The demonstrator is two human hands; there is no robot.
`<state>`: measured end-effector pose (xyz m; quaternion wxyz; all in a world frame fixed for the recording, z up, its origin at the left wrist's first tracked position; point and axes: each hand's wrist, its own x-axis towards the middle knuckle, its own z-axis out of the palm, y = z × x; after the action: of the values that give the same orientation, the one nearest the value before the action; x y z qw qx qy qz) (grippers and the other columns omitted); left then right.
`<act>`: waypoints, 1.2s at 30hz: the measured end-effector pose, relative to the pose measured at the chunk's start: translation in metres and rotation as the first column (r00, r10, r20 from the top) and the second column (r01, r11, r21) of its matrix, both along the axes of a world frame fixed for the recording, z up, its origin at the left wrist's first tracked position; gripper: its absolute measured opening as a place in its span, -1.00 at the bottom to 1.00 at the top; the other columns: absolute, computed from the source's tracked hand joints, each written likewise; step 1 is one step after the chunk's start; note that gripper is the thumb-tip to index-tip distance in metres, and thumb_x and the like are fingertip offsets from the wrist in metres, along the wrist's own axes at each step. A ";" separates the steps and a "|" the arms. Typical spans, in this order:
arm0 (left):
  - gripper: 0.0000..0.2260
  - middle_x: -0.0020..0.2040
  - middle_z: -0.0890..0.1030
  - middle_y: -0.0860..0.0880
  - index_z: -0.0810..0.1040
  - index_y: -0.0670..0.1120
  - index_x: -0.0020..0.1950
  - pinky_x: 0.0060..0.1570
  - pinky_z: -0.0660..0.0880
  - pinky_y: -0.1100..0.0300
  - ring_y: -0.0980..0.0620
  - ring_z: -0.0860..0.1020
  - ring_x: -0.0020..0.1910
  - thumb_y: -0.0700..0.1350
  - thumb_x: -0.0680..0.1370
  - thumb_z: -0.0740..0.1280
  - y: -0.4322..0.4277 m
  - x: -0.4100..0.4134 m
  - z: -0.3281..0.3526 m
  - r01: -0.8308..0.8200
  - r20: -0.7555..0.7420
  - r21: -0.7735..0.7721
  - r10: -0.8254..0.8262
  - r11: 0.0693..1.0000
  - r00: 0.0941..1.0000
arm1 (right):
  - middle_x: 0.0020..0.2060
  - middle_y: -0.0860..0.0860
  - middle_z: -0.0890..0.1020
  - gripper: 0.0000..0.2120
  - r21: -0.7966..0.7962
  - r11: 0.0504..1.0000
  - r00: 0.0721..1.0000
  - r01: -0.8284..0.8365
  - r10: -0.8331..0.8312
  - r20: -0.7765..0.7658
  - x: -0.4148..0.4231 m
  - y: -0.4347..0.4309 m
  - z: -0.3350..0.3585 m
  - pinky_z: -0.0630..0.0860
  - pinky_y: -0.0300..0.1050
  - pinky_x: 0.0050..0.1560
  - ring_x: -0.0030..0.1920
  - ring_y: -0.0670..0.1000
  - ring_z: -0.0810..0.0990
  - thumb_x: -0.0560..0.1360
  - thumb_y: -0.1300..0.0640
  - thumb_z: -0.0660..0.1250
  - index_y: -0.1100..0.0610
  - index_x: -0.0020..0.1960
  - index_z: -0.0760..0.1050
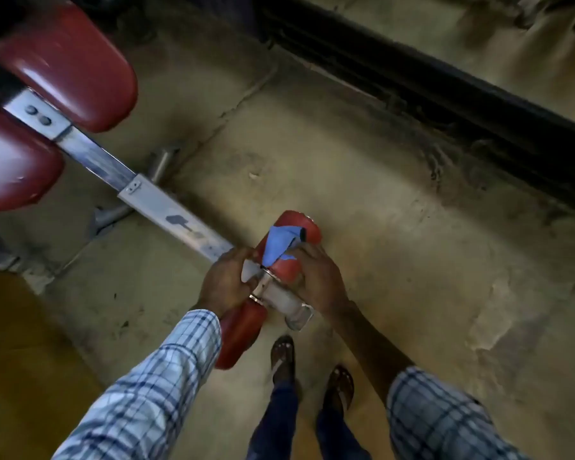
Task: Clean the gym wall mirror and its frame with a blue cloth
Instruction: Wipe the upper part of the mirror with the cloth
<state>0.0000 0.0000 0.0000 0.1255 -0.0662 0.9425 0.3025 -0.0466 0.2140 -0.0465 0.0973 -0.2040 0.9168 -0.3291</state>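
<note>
- Blue cloth (279,244): draped in a bunch over the upper red roller (304,227) at the foot end of the gym bench, with one fold hanging toward the axle between my two hands
- Right hand (319,277): laid on the near end of that roller, fingertips touching the cloth's lower edge; I cannot tell whether they pinch it or only press on it
- Left hand (224,283): fingers curled at the joint where the steel beam (166,207) meets the roller axle; what they close on is hidden, so I cannot tell the grip
- Risk, cloth drop: the cloth merely lies on a rounded pad; a loose pick-up would probably let it slide to the floor (395,200), which looks dusty, and grit carried to glass could scratch it
- Risk, snag: the hanging fold sits close to the metal axle and could catch there if pulled sideways
- Risk, footing: my sandalled feet (283,356) stand just beside the lower roller (239,336); turning without looking could cause a trip
- Surroundings: red seat pads (67,61) at upper left; a dark ribbed strip (445,104) runs along the floor at upper right, well apart from the bench end
- Obstruction: no mirror is identifiable in view, and I cannot tell whether that strip belongs to its frame; I judge that wiping has not begun
</note>
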 end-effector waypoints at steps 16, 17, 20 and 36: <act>-0.40 0.28 0.60 -0.02 0.57 -0.04 0.33 0.18 0.49 0.15 -0.01 0.54 0.27 -0.48 0.37 0.29 -0.032 -0.062 -0.091 -0.051 0.110 0.005 0.050 0.999 0.993 | 0.44 0.23 0.40 -0.18 0.335 0.911 0.949 0.241 -0.294 0.114 -0.048 -0.081 -0.064 0.56 0.06 0.20 0.38 0.22 0.43 0.52 -0.27 0.39 0.25 0.53 0.28; -0.40 0.29 0.60 -0.01 0.58 -0.04 0.33 0.18 0.46 0.20 0.01 0.54 0.28 -0.49 0.38 0.28 -0.032 -0.063 -0.091 -0.062 0.120 0.005 0.061 0.998 0.991 | 0.45 0.23 0.39 -0.23 0.363 0.905 0.951 0.222 -0.282 0.123 -0.050 -0.081 -0.065 0.57 0.08 0.23 0.40 0.23 0.41 0.53 -0.17 0.43 0.23 0.55 0.27; -0.41 0.30 0.59 0.00 0.58 -0.04 0.33 0.19 0.41 0.25 0.02 0.53 0.29 -0.49 0.39 0.26 -0.029 -0.072 -0.085 -0.064 0.141 0.024 0.060 0.998 0.988 | 0.37 0.18 0.48 -0.43 0.258 0.931 0.947 0.260 -0.298 0.119 -0.058 -0.071 -0.068 0.59 0.12 0.16 0.34 0.22 0.48 0.50 0.06 0.47 0.19 0.45 0.43; -0.55 0.29 0.59 -0.05 0.55 -0.01 0.36 0.24 0.51 0.00 -0.09 0.56 0.25 -0.23 0.48 0.41 0.097 -0.179 0.062 0.328 -0.061 0.073 -0.325 0.942 0.944 | -0.24 -0.12 0.63 -0.85 -0.434 0.378 0.552 0.818 -0.726 0.409 -0.084 0.095 0.106 0.47 -0.45 -0.36 -0.34 -0.33 0.62 0.55 0.33 0.44 0.30 0.11 0.59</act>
<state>-0.1791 0.0974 0.0619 0.1538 0.1034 0.9300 0.3173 -0.1304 0.3086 0.0592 -0.0664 0.2548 0.7454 -0.6124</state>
